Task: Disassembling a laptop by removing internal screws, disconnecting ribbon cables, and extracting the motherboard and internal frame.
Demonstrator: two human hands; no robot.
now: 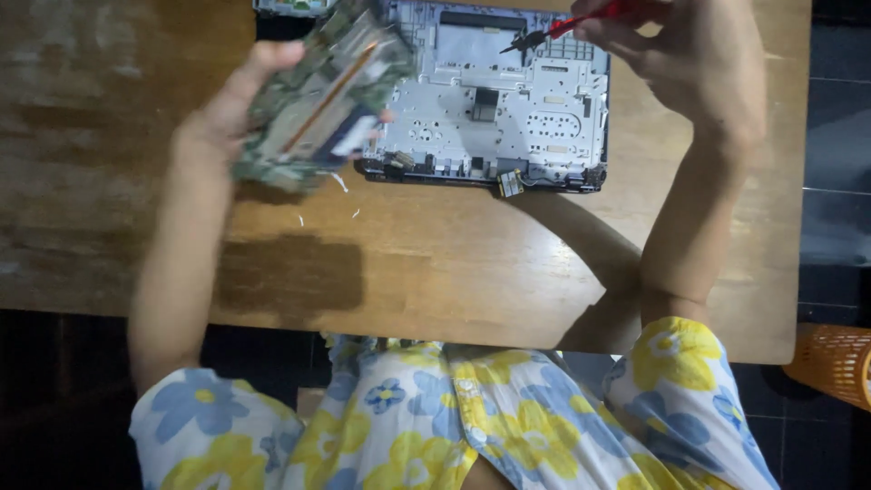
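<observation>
Left hand (238,109): fingers closed around the edge of a green circuit board (318,91), lifted off and tilted above the wooden table (435,263). The board is motion-blurred; a copper strip runs along it, finer detail cannot be told. Its lower right corner hangs just over the left edge of the opened laptop base (494,109).

Centre: the laptop base lies flat on the table, grey metal frame exposed, small connectors along its near edge. A few pale scraps (340,181) lie on the wood just beside its left corner.

Right hand (699,63): closed on a red-handled screwdriver (558,29), dark tip pointing down-left at the upper middle of the frame — touching or hovering, cannot tell.

Judgement: the board appears to be coming clear of the base. Good practice would be to hold it by the edges only, keep it level, and confirm no cable trails from it — with the screwdriver tip kept off the exposed frame.

Far right, an orange basket (835,363) stands on the floor.
</observation>
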